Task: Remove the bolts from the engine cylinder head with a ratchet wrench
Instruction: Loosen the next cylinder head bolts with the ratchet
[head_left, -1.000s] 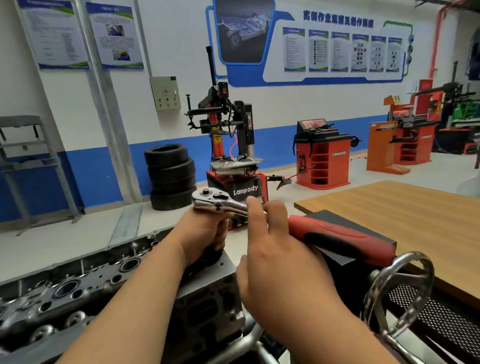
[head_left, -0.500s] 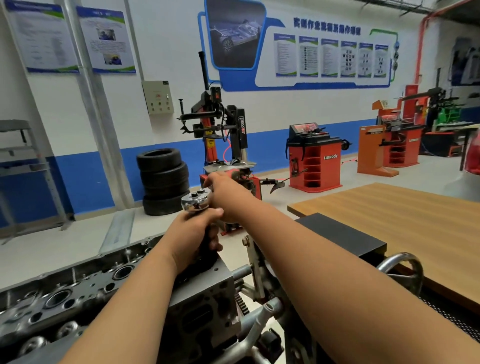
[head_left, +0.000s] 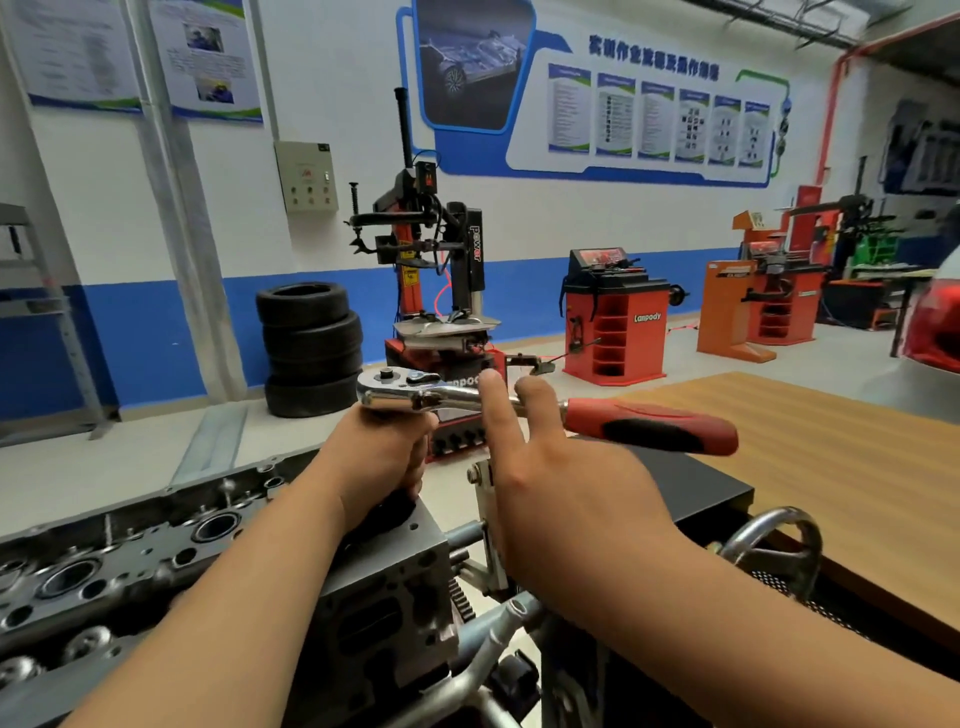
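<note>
The left hand's (head_left: 384, 457) grip grasps the wrench (head_left: 623, 423) just under its chrome head, above the cylinder head's (head_left: 130, 551) right end. The right hand's (head_left: 566, 493) grip is released, straight fingers (head_left: 494, 415) touching the wrench's shank.

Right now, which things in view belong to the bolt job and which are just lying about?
In the job: ratchet wrench, gripped below its head by left hand, touched by right hand; cylinder head.
Lying about: stacked tyres, tyre changer, wheel balancer, wooden table.
</note>
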